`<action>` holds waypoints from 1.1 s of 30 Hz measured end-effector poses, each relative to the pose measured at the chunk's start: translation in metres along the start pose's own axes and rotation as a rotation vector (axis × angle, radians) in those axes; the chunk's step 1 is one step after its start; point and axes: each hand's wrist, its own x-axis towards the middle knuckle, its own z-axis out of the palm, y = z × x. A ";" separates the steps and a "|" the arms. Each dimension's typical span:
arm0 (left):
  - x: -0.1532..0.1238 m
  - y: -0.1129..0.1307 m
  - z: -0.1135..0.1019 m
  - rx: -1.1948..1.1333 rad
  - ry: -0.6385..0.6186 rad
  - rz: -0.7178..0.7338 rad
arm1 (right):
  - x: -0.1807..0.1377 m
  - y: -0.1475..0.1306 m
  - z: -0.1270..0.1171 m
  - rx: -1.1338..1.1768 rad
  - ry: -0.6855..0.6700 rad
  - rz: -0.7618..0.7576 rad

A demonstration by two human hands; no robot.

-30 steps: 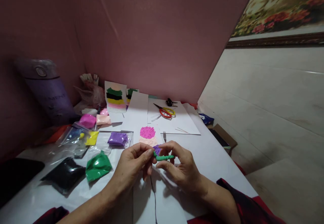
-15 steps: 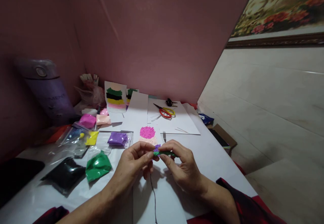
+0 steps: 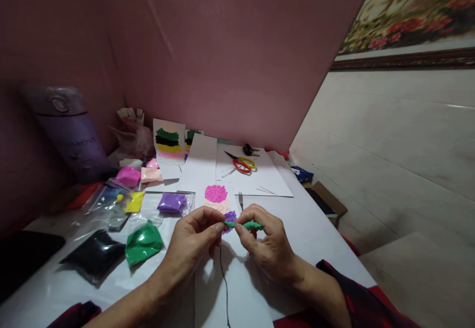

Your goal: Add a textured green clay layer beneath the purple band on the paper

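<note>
A thin roll of green modelling clay [image 3: 254, 225] stretches between my two hands, above the white table. My left hand [image 3: 198, 231] pinches its left end between thumb and fingertips. Farther right, my right hand [image 3: 264, 234] grips it with thumb and forefinger, and a thicker piece shows within that hand. Just beyond my fingers lies a textured clay piece in bright pink [image 3: 215, 194], pale peach [image 3: 218, 206] and purple [image 3: 230, 217], partly hidden by my left hand. A small fork [image 3: 241, 201] lies beyond my right hand. A dark cord [image 3: 225, 281] runs below my hands.
To the left are a green clay packet [image 3: 144, 244], a black packet [image 3: 95, 256], a purple packet [image 3: 172, 203] and a yellow one [image 3: 135, 202]. Scissors [image 3: 242, 163] rest on white sheets at the back. A purple bottle [image 3: 69, 132] stands far left, near the pink panel [image 3: 222, 61].
My right hand has shifted slightly along the green clay, and more of the roll shows. More of the purple part is visible behind it. My left hand stays nearly still.
</note>
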 end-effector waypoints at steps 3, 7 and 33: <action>0.000 0.000 0.000 -0.017 -0.004 -0.043 | -0.001 0.002 0.000 0.003 0.002 0.001; 0.001 -0.005 0.000 0.076 -0.104 -0.070 | -0.001 0.001 0.000 0.003 -0.041 -0.058; 0.003 -0.008 -0.006 0.031 -0.128 0.039 | -0.002 0.001 0.000 0.084 -0.049 -0.054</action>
